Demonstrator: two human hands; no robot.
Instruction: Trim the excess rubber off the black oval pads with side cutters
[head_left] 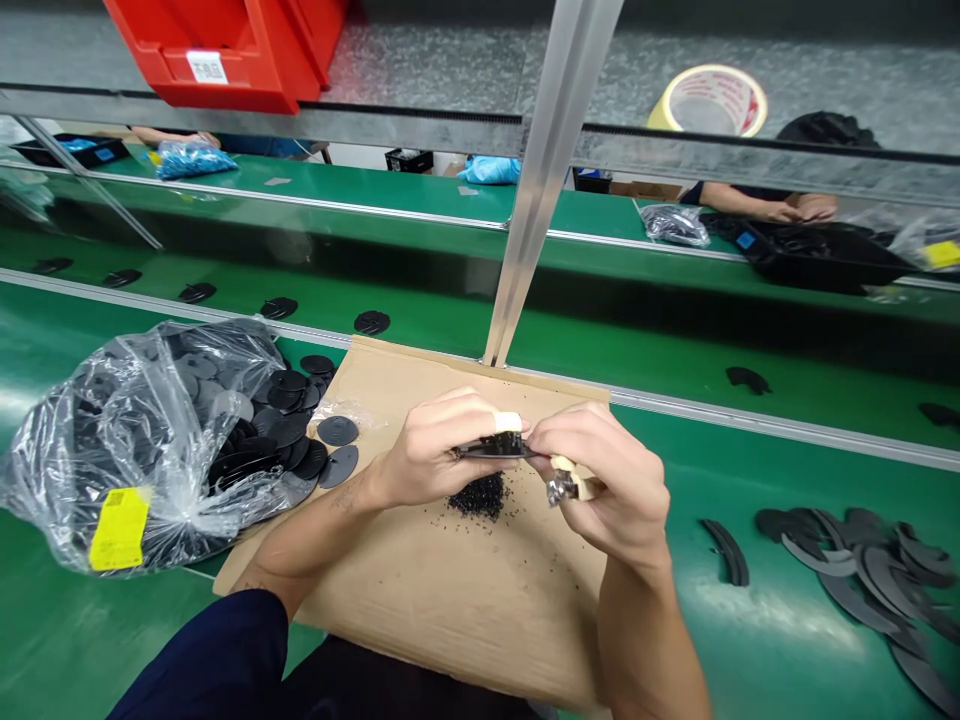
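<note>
My left hand is closed on a thin black plastic disc, held nearly edge-on above the cardboard. A pale finger cot covers one of its fingertips. My right hand pinches the disc's right edge, its fingertips close to the left ones. Pale finger cots are on it too, and a small shiny silvery thing shows at its curled fingers; its kind is unclear. Below the disc lies a heap of tiny black pieces, some scattered around it on the cardboard sheet.
A clear plastic bag of black discs spills out at left. Curved black plastic pieces lie at right. Black parts sit along the green strip behind a metal post. Above are a red bin and a tape roll. Co-workers' hands show beyond.
</note>
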